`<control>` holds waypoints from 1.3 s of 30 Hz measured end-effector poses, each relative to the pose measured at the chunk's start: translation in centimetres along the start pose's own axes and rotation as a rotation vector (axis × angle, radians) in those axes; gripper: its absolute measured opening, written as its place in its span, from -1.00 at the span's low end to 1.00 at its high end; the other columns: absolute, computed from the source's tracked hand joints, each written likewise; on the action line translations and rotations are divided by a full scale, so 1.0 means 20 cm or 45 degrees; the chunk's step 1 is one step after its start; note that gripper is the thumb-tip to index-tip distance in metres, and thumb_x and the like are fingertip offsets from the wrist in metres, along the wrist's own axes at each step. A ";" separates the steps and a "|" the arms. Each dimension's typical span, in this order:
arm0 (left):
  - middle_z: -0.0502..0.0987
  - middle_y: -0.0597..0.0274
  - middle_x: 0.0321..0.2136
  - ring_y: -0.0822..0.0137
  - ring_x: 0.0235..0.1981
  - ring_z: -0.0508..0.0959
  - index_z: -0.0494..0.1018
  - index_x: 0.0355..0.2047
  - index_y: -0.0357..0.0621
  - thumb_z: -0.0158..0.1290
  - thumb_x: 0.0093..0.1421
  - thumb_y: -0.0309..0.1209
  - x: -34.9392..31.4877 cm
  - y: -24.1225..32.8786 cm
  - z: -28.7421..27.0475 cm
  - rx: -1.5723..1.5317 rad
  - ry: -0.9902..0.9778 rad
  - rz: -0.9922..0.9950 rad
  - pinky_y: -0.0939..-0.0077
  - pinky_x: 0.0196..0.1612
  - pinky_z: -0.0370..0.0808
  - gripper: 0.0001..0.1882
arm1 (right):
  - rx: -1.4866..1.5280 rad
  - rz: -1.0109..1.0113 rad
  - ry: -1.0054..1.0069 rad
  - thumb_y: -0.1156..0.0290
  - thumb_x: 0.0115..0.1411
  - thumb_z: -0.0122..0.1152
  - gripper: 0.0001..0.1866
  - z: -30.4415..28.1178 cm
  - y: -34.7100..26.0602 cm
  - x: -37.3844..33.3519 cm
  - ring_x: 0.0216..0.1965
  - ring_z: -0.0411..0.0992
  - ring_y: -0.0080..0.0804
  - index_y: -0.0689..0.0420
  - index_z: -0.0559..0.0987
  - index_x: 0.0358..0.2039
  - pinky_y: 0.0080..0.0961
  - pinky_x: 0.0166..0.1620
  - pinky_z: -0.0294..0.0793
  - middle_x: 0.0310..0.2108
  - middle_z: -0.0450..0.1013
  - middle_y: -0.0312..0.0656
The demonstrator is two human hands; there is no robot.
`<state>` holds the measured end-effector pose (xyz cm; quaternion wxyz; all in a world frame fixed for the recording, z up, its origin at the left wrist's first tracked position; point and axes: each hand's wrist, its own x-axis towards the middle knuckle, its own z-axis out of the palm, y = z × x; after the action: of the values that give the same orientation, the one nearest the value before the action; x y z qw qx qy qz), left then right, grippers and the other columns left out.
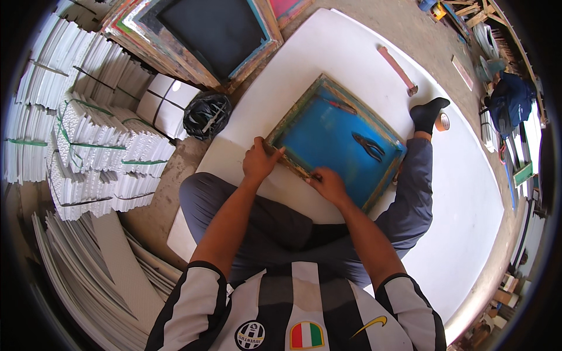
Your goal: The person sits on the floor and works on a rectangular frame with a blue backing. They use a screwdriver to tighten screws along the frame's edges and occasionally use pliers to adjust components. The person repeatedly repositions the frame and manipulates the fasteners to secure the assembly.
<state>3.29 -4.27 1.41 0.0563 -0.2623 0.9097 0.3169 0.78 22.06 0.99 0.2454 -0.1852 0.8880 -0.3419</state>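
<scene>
A wooden screen-printing frame (328, 86) with blue mesh lies on the white sheet in front of my crossed legs. My left hand (261, 161) is closed on its near left corner, the thumb over the rim. Along the near side, my right hand (329, 186) grips the same rim between thumb and curled fingers; the fingertips are partly hidden. On the mesh rest pliers (369, 147) with dark handles, towards the right. A slim red-and-dark hand tool (339, 106) lies near the far side; its exact kind is unclear.
Beyond the frame lie a hammer (399, 71) and a roll of brown tape (442, 121), near my outstretched foot. More printing frames (252, 23) lean at the far left. Stacks of white sheets (99, 146) and a black plastic bag (206, 115) stand left. Another person (508, 99) is at far right.
</scene>
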 end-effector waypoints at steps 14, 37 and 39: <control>0.39 0.09 0.27 -0.10 0.31 0.35 0.48 0.20 0.07 0.24 0.24 -0.04 -0.23 0.09 0.11 0.361 0.069 1.174 -0.10 0.31 0.33 -0.44 | -0.084 0.263 0.745 0.22 0.22 0.38 -0.69 -0.37 0.37 0.10 -0.17 0.59 -0.08 0.18 0.67 -0.15 -0.18 -0.07 0.55 -0.23 0.62 -0.04; 0.38 0.21 0.35 -0.09 0.21 0.52 0.48 0.25 0.39 0.23 0.20 -0.17 -0.18 0.10 0.07 0.620 -0.309 1.658 -0.03 0.18 0.54 -0.44 | -0.275 0.654 0.820 0.08 0.12 0.42 -0.20 -1.41 0.91 1.09 0.30 0.30 0.14 0.13 0.38 0.31 0.04 0.33 0.36 0.33 0.21 0.21; 0.40 0.22 0.34 -0.10 0.20 0.52 0.51 0.22 0.42 0.24 0.12 -0.17 -0.16 0.10 0.08 0.610 -0.280 1.696 -0.01 0.16 0.56 -0.41 | -0.338 0.718 0.842 0.06 0.14 0.42 -0.10 -1.50 0.97 1.17 0.42 0.12 0.16 0.02 0.24 0.42 0.07 0.35 0.33 0.43 0.01 0.21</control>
<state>4.99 -0.62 2.12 -0.0017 0.4017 0.9103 0.1002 -38.15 39.49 -0.51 0.0064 0.1530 0.9706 -0.1858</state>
